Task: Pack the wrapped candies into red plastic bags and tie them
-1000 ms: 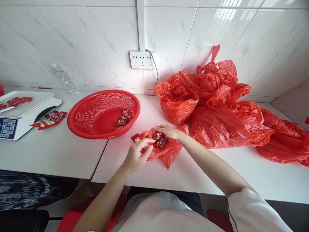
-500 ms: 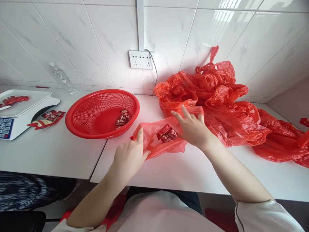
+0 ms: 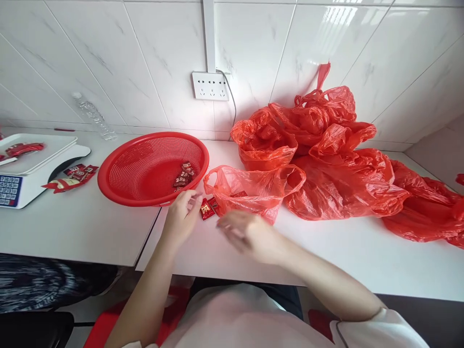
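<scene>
Packets in shiny red wrappers are lying between the left hand, fingers apart, and blurred right hand, grip unclear; beyond them, a translucent red plastic bag is standing open, probably steadied by contents.

Apparently a packing workroom — white bench against a marbled tile wall, socket panel above, keypad scale at left, red basket with small wrapped packets, red carrier bags heaped — black seat below.
</scene>
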Demonstrator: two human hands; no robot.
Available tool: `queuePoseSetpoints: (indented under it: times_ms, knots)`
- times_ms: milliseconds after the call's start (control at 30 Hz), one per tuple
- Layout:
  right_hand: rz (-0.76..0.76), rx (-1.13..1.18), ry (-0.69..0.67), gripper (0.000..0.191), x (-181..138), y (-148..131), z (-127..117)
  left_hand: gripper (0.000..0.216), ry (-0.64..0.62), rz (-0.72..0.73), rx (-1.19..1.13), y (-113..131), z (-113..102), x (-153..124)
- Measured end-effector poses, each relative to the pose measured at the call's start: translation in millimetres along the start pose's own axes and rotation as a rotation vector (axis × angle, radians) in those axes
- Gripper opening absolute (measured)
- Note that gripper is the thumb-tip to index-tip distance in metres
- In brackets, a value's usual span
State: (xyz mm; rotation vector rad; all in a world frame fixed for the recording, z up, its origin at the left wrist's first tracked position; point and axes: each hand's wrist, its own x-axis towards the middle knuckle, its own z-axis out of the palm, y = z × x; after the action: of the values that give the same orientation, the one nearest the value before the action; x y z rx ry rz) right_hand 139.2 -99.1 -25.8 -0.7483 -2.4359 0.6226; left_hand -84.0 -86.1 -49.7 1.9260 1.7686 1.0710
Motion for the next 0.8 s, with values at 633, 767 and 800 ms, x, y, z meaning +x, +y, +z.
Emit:
queuePoseSetpoints:
  times_ms: [633, 767, 800]
  knots:
    - [-0.042, -0.518, -0.214, 0.04, 43.1, 37.8, 116.9, 0.029, -0.079, -0.146, 0.103, -13.8, -15.3, -3.9]
    - [-0.086, -0.216, -0.191, 0.035, 21.4, 23.4, 75.2, 0.034, -0.066, -0.152, 0.051, -12.5, -15.0, -1.2]
    - [-0.081, -0.121, -0.143, 0.037, 18.4, 20.9, 58.8, 0.037, -0.072, -0.158, 0.028, -12.6, -13.7, 0.0]
